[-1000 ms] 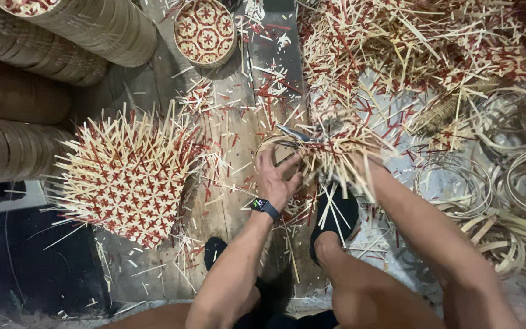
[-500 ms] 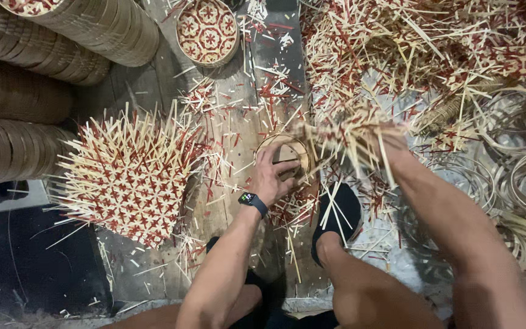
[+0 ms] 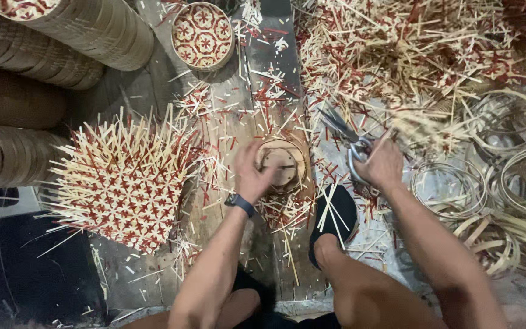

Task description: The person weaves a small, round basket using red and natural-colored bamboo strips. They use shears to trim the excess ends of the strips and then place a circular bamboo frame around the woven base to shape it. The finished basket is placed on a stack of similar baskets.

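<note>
Littered workboard [image 3: 257, 91] | left hand [image 3: 252, 173] curled, gripping round wooden form [image 3: 282, 163] | right hand [image 3: 383, 164] clenched around scissors [image 3: 347, 141]

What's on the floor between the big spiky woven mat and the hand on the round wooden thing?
In the head view, loose cut strips, red and pale, lie scattered on the board between the mat and the left hand.

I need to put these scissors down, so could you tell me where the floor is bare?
Bare floor lies at lower left, below the spiky woven mat. The board around the left hand and the offcut heap beyond the right hand are crowded.
</note>
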{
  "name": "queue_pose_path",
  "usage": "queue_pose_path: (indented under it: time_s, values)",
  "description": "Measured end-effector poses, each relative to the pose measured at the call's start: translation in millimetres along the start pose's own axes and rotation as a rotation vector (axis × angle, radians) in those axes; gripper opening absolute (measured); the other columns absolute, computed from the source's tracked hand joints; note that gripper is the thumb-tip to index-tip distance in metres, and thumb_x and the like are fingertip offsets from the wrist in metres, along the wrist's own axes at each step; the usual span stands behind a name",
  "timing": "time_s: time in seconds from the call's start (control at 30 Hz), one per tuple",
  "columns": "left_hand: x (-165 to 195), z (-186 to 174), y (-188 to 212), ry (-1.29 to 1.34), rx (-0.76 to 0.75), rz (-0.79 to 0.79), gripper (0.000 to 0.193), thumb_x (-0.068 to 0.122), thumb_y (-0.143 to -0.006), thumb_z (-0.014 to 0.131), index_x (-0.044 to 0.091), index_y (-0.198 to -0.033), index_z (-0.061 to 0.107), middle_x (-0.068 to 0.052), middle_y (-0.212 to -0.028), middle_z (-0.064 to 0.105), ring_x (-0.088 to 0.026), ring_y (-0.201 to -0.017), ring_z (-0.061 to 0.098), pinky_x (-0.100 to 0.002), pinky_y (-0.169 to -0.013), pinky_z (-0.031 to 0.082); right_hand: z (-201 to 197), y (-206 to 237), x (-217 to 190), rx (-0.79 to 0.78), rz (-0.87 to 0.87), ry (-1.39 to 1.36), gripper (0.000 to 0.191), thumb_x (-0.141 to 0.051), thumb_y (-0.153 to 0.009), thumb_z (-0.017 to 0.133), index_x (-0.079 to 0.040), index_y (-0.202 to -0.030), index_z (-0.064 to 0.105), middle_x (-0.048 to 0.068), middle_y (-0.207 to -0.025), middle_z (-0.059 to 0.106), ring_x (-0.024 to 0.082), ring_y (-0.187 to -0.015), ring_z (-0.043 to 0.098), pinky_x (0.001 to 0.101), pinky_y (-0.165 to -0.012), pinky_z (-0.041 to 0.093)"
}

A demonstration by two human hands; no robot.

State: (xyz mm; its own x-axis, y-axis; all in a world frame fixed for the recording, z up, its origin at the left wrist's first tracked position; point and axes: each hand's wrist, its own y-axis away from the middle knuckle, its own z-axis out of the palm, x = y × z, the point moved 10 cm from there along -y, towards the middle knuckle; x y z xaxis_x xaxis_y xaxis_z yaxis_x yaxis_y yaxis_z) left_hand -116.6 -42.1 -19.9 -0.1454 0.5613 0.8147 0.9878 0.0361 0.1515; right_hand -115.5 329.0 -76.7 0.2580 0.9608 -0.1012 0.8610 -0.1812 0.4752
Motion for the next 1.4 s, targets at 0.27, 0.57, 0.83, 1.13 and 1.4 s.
queue_pose_path:
  time_s: [0.27,0.57,0.83,1.13,1.4]
  values:
    - [-67.9,55.8,-41.6,-0.066,-0.105,-0.398,0.042,0.050,-0.082,0.076,0.022,-0.114,0.078,-0.016,-0.106,0.065,-0.034,-0.104,0.063,-0.045,-0.096,0.047,43.1,20.5,-63.0,-0.144,-0.061,-0.587,0.043,-0.038,-0.083,0.084,-0.003,-0.104,0.069,0.014,-0.109,0.067,0.023,-0.100,0.063,0.0384,-0.085,0.052]
    - [-51.3,74.6,-47.4,-0.015,0.059,-0.239,0.028,0.037,-0.074,0.083,0.016,-0.091,0.085,-0.016,-0.101,0.073,-0.034,-0.098,0.067,-0.046,-0.101,0.043,68.6,19.5,-102.9,-0.242,0.089,-1.049,0.026,-0.023,-0.085,0.084,0.002,-0.086,0.076,0.006,-0.066,0.070,0.015,-0.054,0.065,0.0314,-0.046,0.050]
    - [-53.4,9.5,-19.3,0.048,0.311,-0.168,0.030,0.035,-0.099,0.068,0.010,-0.113,0.079,-0.012,-0.103,0.077,-0.026,-0.092,0.073,-0.039,-0.088,0.056,83.3,40.4,-98.1,-0.424,0.186,-1.145,0.029,-0.024,-0.088,0.080,0.001,-0.103,0.074,0.012,-0.082,0.074,0.017,-0.061,0.071,0.0294,-0.052,0.058]
    - [-150.5,39.5,34.1,0.241,0.034,-0.716,0.036,0.010,-0.074,0.091,-0.005,-0.104,0.079,-0.010,-0.092,0.079,-0.014,-0.077,0.071,-0.027,-0.072,0.057,97.3,47.6,-90.0,-0.339,0.175,-1.299,0.023,-0.018,-0.087,0.081,0.002,-0.098,0.078,0.012,-0.084,0.075,0.016,-0.067,0.069,0.0285,-0.058,0.060]
    - [-129.3,59.9,50.9,0.932,0.019,-0.854,0.030,0.009,-0.088,0.071,-0.003,-0.114,0.070,-0.012,-0.105,0.077,-0.018,-0.088,0.075,-0.037,-0.081,0.063,67.3,71.3,-107.9,-0.497,0.255,-1.597,0.013,-0.012,-0.085,0.075,0.001,-0.084,0.071,0.007,-0.089,0.077,0.016,-0.079,0.077,0.0323,-0.067,0.068]
